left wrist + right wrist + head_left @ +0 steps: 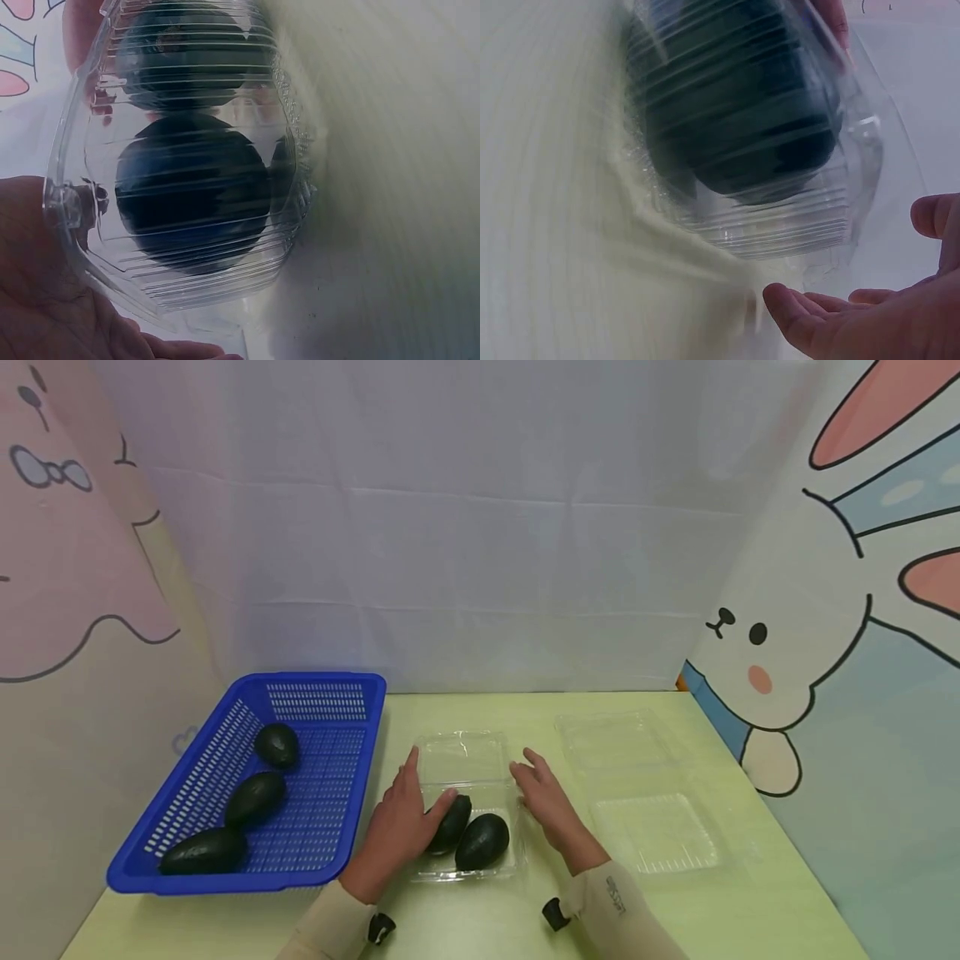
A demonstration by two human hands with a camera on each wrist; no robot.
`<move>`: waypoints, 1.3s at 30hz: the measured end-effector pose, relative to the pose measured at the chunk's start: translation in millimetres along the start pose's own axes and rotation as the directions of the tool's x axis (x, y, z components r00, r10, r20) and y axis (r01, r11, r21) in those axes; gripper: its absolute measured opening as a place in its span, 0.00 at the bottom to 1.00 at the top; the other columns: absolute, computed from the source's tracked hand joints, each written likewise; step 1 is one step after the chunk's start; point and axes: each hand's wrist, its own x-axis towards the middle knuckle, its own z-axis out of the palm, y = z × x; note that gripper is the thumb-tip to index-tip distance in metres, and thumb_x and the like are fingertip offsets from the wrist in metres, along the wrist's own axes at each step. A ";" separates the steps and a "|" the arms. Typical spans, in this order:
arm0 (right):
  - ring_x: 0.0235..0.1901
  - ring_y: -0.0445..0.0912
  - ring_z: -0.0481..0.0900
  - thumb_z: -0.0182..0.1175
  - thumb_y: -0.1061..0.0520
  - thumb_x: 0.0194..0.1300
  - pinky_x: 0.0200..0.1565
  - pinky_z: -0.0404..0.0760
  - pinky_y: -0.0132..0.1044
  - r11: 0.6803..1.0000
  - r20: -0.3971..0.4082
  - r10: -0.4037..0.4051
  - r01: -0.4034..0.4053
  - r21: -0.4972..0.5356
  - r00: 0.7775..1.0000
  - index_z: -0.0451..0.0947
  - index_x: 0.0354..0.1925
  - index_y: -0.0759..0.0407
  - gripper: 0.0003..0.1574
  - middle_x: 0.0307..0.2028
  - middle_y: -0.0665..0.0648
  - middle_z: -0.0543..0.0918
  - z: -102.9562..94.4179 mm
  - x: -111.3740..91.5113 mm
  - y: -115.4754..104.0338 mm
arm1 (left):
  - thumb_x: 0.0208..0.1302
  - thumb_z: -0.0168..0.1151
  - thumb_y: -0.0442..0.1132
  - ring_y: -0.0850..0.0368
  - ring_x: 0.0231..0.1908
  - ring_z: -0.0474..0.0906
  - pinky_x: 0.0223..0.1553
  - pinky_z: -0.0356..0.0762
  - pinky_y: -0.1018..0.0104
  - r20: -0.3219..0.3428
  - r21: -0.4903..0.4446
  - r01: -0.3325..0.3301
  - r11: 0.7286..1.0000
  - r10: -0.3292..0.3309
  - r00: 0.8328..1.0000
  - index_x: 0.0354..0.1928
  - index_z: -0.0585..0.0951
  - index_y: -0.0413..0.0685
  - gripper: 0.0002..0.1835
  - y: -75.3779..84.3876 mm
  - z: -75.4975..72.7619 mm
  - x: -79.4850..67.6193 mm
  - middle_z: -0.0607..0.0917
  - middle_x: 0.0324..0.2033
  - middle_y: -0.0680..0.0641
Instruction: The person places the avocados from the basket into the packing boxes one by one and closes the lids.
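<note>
Two dark green avocados (482, 842) lie side by side in the base of a clear plastic clamshell box (465, 877), whose lid (463, 758) is folded back away from me. My left hand (401, 822) is at the box's left side, fingers extended forward and thumb over the left avocado (452, 827); whether the thumb touches it I cannot tell. On the other side, my right hand (551, 806) hovers by the box's right edge with nothing in it. Through the ribbed wall the avocados show in the left wrist view (191, 195) and the right wrist view (742, 105).
A blue plastic basket (358, 777) stands at the left with three more avocados (255, 799) along its left side. To the right lies a second clear box (656, 833) with its lid (618, 739) laid back. A white curtain (480, 552) hangs behind the table.
</note>
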 end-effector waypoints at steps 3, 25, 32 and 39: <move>0.74 0.68 0.58 0.49 0.44 0.82 0.68 0.65 0.62 1.000 0.017 0.011 -0.011 0.013 1.000 0.46 0.81 0.64 0.44 0.75 0.75 0.58 1.2 1.2 2.0 | 0.73 0.59 0.61 0.28 0.65 0.71 0.60 0.70 0.32 0.012 -0.019 0.010 1.000 -0.010 1.000 0.81 0.49 0.39 0.50 -2.1 2.0 1.5 0.67 0.71 0.29; 0.76 0.65 0.54 0.49 0.41 0.81 0.73 0.55 0.62 1.000 0.018 0.002 -0.002 0.024 1.000 0.48 0.81 0.60 0.44 0.77 0.71 0.57 1.0 0.8 -3.0 | 0.72 0.62 0.59 0.28 0.63 0.73 0.59 0.72 0.33 -0.031 -0.016 -0.014 1.000 0.014 0.999 0.82 0.45 0.41 0.52 -1.8 0.3 3.0 0.70 0.69 0.28; 0.77 0.62 0.52 0.47 0.40 0.82 0.74 0.49 0.63 0.999 0.017 -0.018 0.017 0.046 1.000 0.47 0.82 0.60 0.45 0.78 0.68 0.56 -2.4 -1.4 -2.9 | 0.72 0.62 0.59 0.27 0.61 0.74 0.58 0.73 0.33 -0.053 -0.033 -0.027 0.999 0.025 0.998 0.82 0.41 0.44 0.53 2.1 -3.7 0.6 0.70 0.67 0.26; 0.78 0.61 0.51 0.36 0.34 0.83 0.74 0.46 0.64 0.998 0.054 -0.062 0.060 0.032 0.997 0.43 0.82 0.61 0.46 0.76 0.67 0.61 -6.2 -5.5 -3.6 | 0.72 0.62 0.59 0.27 0.62 0.73 0.59 0.71 0.33 -0.073 -0.046 -0.032 0.998 0.029 0.997 0.82 0.39 0.45 0.54 6.0 -7.9 -2.4 0.69 0.69 0.26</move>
